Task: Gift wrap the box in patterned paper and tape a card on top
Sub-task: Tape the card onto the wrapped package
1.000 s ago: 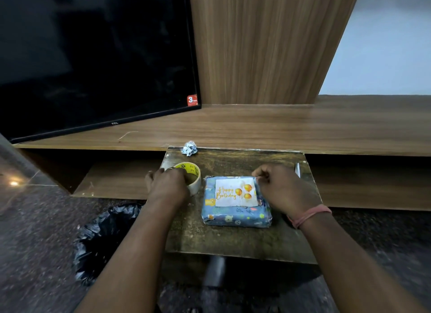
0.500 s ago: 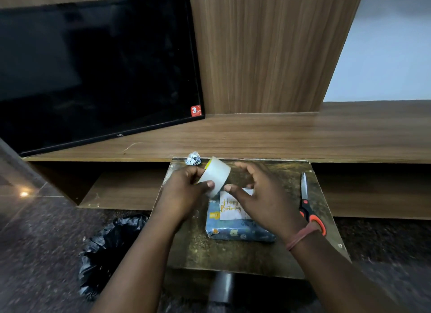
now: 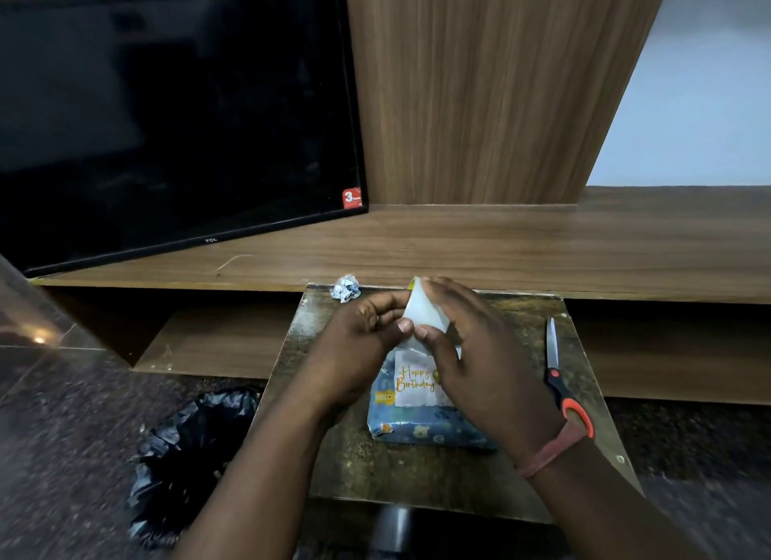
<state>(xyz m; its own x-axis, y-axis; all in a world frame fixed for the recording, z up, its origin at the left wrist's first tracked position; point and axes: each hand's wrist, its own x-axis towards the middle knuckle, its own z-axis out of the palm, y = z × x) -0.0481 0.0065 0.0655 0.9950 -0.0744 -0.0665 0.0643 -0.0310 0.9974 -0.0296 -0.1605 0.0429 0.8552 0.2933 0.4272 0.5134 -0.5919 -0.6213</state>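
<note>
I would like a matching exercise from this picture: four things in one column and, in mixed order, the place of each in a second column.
Things:
1. tape roll
2. scissors
3. crumpled paper ball
4. card

Places:
a. on top of the wrapped box
b. at the far left corner of the small table
c. held up between both hands
d. flat at the right side of the small table

Pairs: 1-c, 2-d, 3-b, 4-a
</note>
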